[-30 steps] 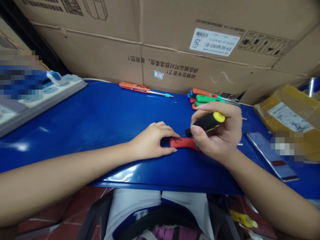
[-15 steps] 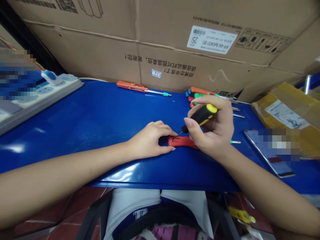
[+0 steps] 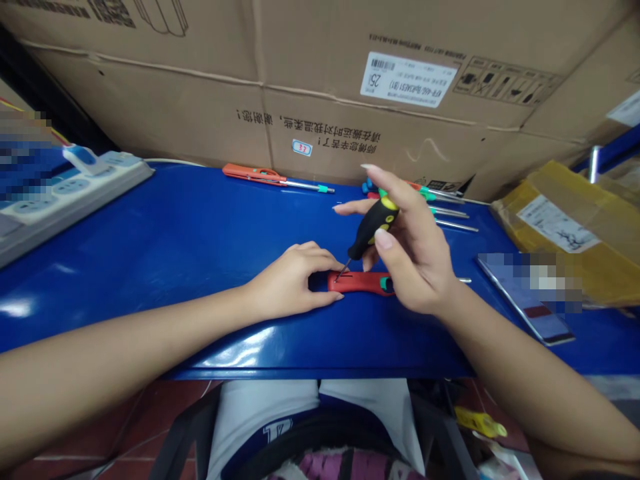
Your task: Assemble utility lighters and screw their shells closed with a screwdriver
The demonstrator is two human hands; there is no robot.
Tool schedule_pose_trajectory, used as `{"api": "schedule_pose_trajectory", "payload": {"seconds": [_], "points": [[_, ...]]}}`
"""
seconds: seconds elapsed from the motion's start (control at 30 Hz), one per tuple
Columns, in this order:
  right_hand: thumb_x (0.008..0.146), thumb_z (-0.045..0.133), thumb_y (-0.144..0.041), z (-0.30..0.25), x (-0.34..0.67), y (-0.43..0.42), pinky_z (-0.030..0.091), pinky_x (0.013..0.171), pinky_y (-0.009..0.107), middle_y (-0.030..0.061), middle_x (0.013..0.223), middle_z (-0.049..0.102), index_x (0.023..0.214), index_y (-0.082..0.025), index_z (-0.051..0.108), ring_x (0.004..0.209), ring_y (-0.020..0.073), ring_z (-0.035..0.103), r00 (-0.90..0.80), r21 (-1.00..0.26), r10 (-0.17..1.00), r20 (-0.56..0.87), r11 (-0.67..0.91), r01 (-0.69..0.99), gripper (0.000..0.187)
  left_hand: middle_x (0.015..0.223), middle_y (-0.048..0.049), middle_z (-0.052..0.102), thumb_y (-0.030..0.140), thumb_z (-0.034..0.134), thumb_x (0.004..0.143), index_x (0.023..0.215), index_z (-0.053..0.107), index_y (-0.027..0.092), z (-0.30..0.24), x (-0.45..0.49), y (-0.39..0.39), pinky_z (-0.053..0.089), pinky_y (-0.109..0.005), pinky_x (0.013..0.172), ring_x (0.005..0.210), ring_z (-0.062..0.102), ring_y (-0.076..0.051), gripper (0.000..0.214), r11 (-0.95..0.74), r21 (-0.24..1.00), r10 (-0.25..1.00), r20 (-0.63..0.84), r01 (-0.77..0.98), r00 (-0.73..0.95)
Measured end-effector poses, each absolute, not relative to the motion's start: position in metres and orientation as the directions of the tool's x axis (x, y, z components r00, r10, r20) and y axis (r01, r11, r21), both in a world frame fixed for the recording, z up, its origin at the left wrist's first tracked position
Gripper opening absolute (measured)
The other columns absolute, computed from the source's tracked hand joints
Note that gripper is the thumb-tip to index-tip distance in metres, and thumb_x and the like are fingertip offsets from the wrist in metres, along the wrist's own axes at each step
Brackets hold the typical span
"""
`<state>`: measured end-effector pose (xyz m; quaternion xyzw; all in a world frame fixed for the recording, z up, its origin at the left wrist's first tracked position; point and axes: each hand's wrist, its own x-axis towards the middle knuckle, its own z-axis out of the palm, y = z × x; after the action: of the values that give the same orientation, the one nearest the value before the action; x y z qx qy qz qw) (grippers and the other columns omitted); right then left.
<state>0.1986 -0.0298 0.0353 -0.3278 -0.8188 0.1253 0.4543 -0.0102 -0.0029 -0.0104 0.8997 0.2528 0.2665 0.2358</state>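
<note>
A red long-necked lighter lies flat on the blue table, its metal tube pointing right. My left hand pinches the handle's left end between thumb and fingers. Over the lighter, my right hand holds a black and yellow screwdriver in a loose grip, thumb on one side and some fingers raised and spread. The screwdriver is tilted, its tip at a small hole or screw near the handle's left end. My right hand hides part of the lighter's tube.
An orange lighter lies at the back, by a big cardboard box. Several more lighters lie behind my right hand. A phone and a taped parcel are on the right; a power strip is at the left.
My right hand's fingers have opened out and lifted around the screwdriver, which stands somewhat steeper. The tip stays on the lighter's handle. The whole view has shifted slightly.
</note>
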Motion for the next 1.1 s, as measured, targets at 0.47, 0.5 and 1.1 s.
{"api": "schedule_pose_trajectory", "payload": {"seconds": [0.47,0.5,1.1], "points": [[0.101,0.051,-0.033,0.043,0.205,-0.028,0.064,0.073,0.038,0.0073,0.112,0.073,0.141,-0.026,0.053,0.081,0.0212,0.073,-0.387,-0.303,0.524,0.759,0.81,0.503,0.041,0.109,-0.0059,0.076,0.03,0.079,0.085,0.112,0.072,0.018,-0.01,-0.01,-0.003,0.049,-0.039,0.092,0.1,0.067,-0.023,0.031,-0.763,0.561,0.577,0.367,0.322,0.73],[0.098,0.058,-0.033,0.044,0.204,-0.028,0.064,0.073,0.038,0.0066,0.108,0.074,0.134,-0.026,0.059,0.081,0.0218,0.073,-0.371,-0.264,0.493,0.787,0.812,0.52,0.036,0.111,-0.0058,0.076,0.03,0.079,0.085,0.113,0.072,0.019,-0.01,-0.01,-0.003,0.049,-0.04,0.092,0.101,0.067,-0.024,0.031,-0.762,0.559,0.578,0.361,0.327,0.731],[0.104,0.038,-0.028,0.045,0.198,-0.037,0.062,0.072,0.035,0.0059,0.111,0.074,0.144,-0.025,0.05,0.075,0.0182,0.072,-0.361,-0.321,0.538,0.762,0.798,0.51,0.041,0.107,-0.0057,0.076,0.031,0.079,0.084,0.111,0.073,0.019,-0.011,-0.01,-0.002,0.049,-0.038,0.091,0.098,0.067,-0.023,0.03,-0.762,0.565,0.577,0.373,0.315,0.727]]}}
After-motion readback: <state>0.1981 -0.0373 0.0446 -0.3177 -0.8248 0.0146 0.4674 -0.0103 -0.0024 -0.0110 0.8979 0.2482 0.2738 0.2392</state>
